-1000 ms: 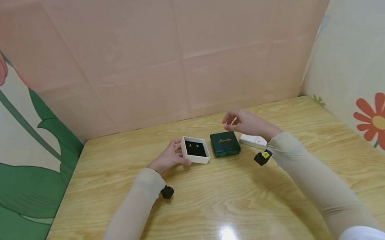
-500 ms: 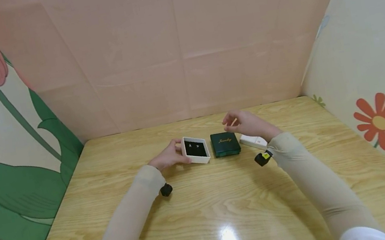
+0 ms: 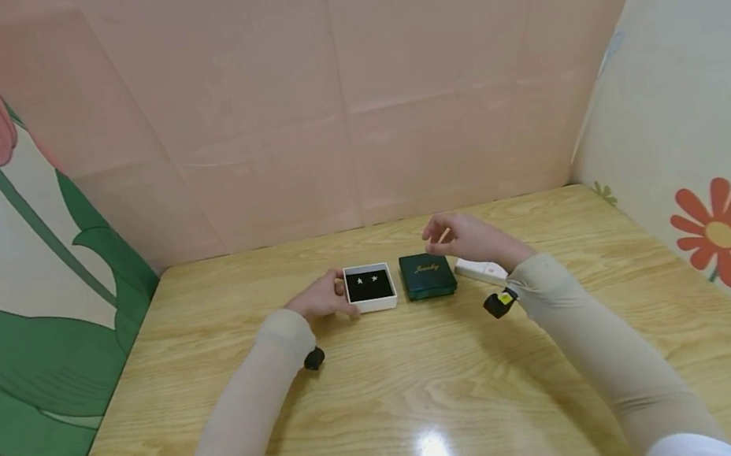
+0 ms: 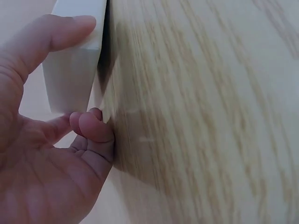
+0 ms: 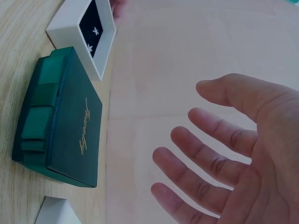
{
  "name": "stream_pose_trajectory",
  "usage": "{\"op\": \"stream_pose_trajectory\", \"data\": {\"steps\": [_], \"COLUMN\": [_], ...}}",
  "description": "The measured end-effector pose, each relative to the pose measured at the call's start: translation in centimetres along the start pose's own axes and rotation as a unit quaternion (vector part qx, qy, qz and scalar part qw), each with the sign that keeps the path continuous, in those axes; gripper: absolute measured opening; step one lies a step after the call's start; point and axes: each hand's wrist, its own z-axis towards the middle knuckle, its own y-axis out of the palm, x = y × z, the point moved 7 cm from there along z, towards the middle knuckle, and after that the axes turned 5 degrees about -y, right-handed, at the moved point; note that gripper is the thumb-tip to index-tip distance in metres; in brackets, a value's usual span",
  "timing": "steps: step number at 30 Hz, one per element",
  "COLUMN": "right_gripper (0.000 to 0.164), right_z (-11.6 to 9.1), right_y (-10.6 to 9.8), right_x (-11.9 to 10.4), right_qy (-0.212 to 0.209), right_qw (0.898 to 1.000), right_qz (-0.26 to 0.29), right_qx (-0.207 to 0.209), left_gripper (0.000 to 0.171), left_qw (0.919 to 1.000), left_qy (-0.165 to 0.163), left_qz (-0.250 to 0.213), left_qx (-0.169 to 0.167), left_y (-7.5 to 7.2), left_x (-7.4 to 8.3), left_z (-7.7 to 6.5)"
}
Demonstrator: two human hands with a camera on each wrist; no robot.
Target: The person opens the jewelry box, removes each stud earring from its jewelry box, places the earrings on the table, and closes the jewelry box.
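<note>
At the middle of the table, my left hand (image 3: 321, 297) holds a white jewelry box (image 3: 374, 304) by its left side. In the left wrist view the thumb (image 4: 74, 29) lies on one side of the box and the other fingers are round behind it. A black pad inside carries a pair of small silvery star-shaped earrings (image 3: 367, 280). Just right of it sits a closed dark green jewelry box (image 3: 428, 276) with gold lettering and a green ribbon bow. My right hand (image 3: 471, 237) hovers above its back right corner, fingers loosely bent, holding nothing.
A small white box (image 3: 481, 270) lies right of the green one, partly under my right forearm. The wooden table (image 3: 391, 391) meets a pink wall covering (image 3: 346, 103) behind and patterned panels at both sides.
My left hand has levelled and turned the white jewelry box, so its front edge now runs straight across. My right hand has stayed nearly still.
</note>
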Motion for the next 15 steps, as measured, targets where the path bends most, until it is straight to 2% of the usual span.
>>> {"op": "stream_pose_trajectory", "data": {"steps": [5,15], "right_gripper": [0.026,0.027], "right_z": [0.02,0.14], "right_y": [0.09,0.32], "right_x": [0.22,0.18], "right_qy": [0.000,-0.006], "right_qw": [1.000,1.000], "right_qz": [-0.004,-0.004], "right_qx": [-0.001,-0.006], "left_gripper": [0.068,0.073], "left_qw": [0.9994,0.9980], "left_qy": [0.014,-0.003], "left_qz": [0.030,0.062], "left_qx": [0.010,0.009], "left_y": [-0.06,-0.09], "left_x": [-0.02,0.11], "left_z": [0.18,0.09]}}
